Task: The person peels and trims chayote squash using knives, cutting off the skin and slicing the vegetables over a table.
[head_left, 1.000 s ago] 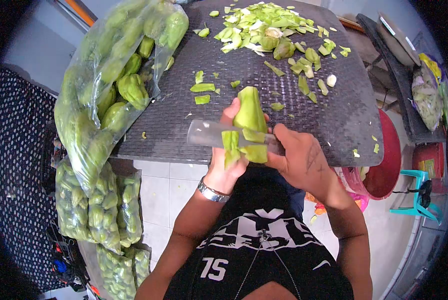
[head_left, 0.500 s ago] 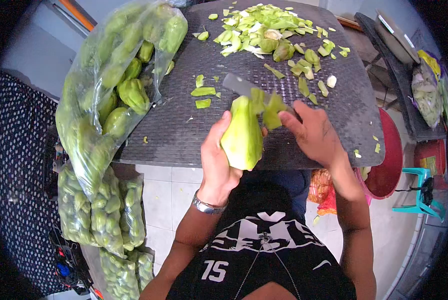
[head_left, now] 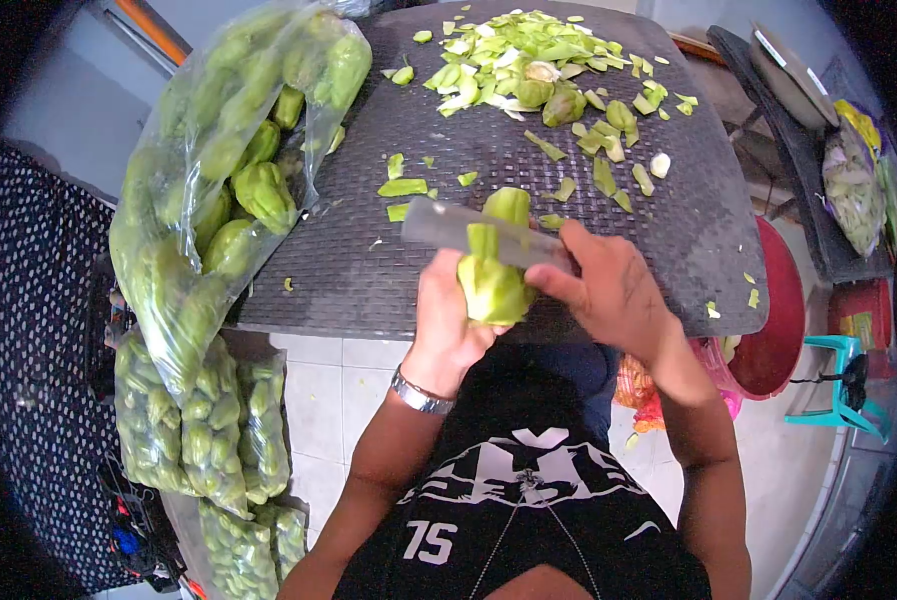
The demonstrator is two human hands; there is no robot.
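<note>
My left hand [head_left: 443, 325], with a metal watch at its wrist, is wrapped round a pale green chayote [head_left: 495, 296] above the near edge of the dark woven-pattern table [head_left: 339, 270]. My right hand [head_left: 619, 287] grips a knife whose broad blade [head_left: 444, 226] lies across the chayote, its tip pointing left. A strip of green peel sits on the blade. The handle is mostly hidden in my fingers. Beyond my hands, several loose peel pieces [head_left: 403, 187] are scattered on the tabletop.
A heap of peel [head_left: 529, 50] covers the table's far side. On the left lies an open clear plastic bag of chayotes [head_left: 264, 195], with more filled bags [head_left: 209, 430] below. A red tub [head_left: 777, 320] and a teal stool [head_left: 834, 350] stand at right.
The knife has moved left and down across the chayote, with my right hand following. The chayote has tipped, and new peel pieces lie on the table behind it.
</note>
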